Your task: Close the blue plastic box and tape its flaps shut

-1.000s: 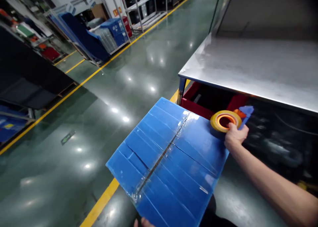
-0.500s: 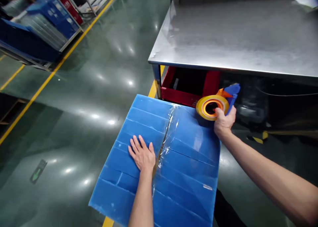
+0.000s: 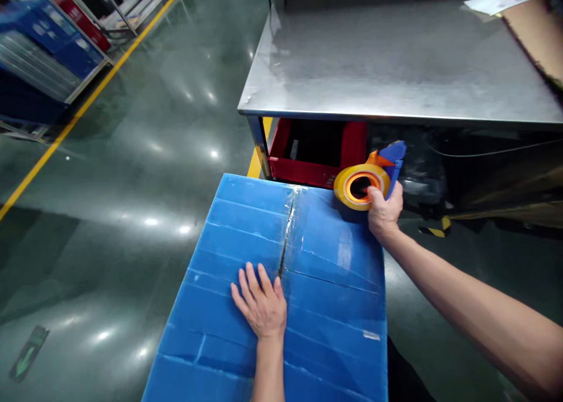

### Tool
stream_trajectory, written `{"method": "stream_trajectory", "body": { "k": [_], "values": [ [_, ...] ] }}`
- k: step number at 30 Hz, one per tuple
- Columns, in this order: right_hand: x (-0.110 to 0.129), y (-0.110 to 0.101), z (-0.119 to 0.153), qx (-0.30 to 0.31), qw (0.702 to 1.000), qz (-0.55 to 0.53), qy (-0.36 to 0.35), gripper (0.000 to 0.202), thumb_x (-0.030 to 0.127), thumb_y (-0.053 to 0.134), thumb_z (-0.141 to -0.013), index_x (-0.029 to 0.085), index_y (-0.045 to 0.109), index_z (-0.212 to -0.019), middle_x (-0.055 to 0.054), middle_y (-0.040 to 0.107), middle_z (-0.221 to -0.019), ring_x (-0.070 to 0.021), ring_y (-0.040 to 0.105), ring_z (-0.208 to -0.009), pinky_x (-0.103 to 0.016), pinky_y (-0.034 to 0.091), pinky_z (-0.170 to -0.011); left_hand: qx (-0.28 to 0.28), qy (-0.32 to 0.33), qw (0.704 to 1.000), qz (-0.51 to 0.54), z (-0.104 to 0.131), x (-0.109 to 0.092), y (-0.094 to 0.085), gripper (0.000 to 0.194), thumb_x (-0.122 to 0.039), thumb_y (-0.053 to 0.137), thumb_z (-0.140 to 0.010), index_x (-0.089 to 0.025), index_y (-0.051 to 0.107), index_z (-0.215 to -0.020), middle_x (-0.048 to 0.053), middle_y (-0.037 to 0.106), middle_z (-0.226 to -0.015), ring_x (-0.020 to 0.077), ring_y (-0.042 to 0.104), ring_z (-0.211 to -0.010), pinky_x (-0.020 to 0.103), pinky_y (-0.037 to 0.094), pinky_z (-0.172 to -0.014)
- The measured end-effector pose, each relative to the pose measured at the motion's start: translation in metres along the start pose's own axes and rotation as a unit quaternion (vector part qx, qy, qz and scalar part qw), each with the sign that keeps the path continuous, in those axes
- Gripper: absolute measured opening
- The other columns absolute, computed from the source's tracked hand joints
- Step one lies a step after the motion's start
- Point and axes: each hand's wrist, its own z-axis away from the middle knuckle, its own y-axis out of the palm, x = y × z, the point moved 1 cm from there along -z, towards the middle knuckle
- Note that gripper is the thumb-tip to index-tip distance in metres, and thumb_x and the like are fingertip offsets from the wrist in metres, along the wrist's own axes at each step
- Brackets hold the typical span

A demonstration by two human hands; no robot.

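A blue box (image 3: pixel 233 237) with a lengthwise seam down its top fills the lower middle of the view. Clear tape (image 3: pixel 292 214) shows along the far part of that seam. Palm down, my left hand (image 3: pixel 263 305) lies flat on the top with fingers spread, just left of and partly over the seam. My right hand (image 3: pixel 385 211) grips a tape dispenser (image 3: pixel 393 155) above the box's far right corner. The dispenser is blue and orange and carries a large yellow tape roll (image 3: pixel 342 189). My right thumb rests at the roll's core.
Beyond the box stands a metal table (image 3: pixel 373 61), with a red crate (image 3: pixel 303 170) beneath its left end. Paper (image 3: pixel 505 0) and cardboard (image 3: pixel 539 38) lie at its far right. A loaded rack (image 3: pixel 48 50) is at the upper left, behind a yellow floor line (image 3: pixel 88 102).
My left hand has slid nearer to me along the box top, towards the seam. The right hand still holds the dispenser over the far corner. The whole view has shifted slightly.
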Motion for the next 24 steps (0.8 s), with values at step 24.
{"method": "stream_trajectory", "body": {
  "k": [24],
  "values": [
    [0.002, 0.0, 0.0, -0.006, 1.0, -0.009, -0.004, 0.057, 0.046, 0.062, -0.077, 0.015, 0.056, -0.124, -0.01, 0.067, -0.111, -0.0284, 0.064, -0.1, -0.048, 0.049, -0.098, 0.023, 0.253, 0.962, 0.096, 0.129, 0.011, -0.047, 0.039, -0.006, 0.038, -0.092, -0.014, 0.066, -0.117, 0.012, 0.072, -0.121, 0.0315, 0.064, -0.12, 0.042, 0.059, -0.091]
  ]
}}
